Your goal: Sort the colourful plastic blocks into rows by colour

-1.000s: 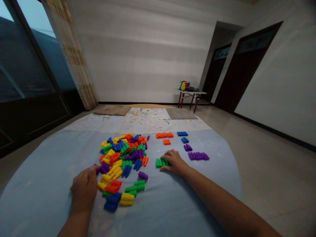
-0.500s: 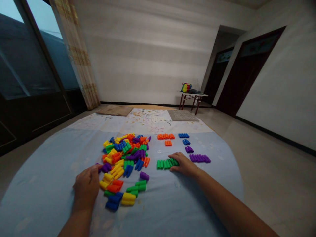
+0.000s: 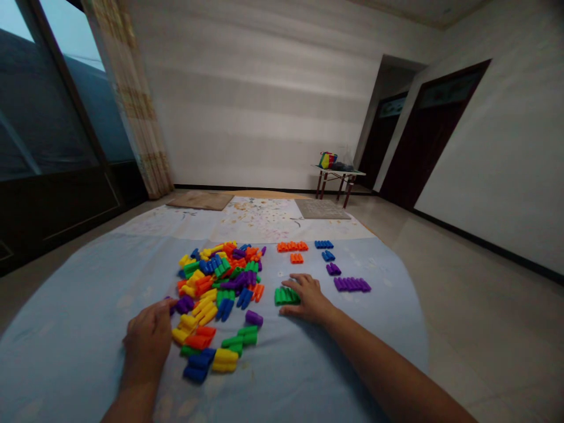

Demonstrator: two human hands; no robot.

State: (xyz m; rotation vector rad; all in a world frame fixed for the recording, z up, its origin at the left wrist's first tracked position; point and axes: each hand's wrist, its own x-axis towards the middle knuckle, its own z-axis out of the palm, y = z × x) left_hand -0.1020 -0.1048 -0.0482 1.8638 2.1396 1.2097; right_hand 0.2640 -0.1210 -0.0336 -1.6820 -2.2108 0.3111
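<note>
My right hand (image 3: 311, 299) spans the right part of a row of green bullet-shaped plastic blocks (image 3: 284, 295), fingers apart, with the thumb on the near side and the fingers on the far side. The row's right end is hidden under it. At the left edge of a mixed pile of blocks (image 3: 238, 279), my left hand (image 3: 150, 335) rests with curled fingers, its fingertips against a purple block (image 3: 171, 305) that they partly cover. A loose purple block (image 3: 254, 318) lies between the pile and the green row.
Beyond my right hand are orange rows (image 3: 292, 247), blue rows (image 3: 324, 244) and a long purple row (image 3: 352, 285). A light blue cloth (image 3: 352, 364) covers the round table. Two flat mats, one brown (image 3: 200, 201), one grey (image 3: 322, 209), lie at its far side.
My right hand has moved left along the green row and now covers more of it, with its fingers wider apart. The left hand stays beside the pile. The view has shifted slightly.
</note>
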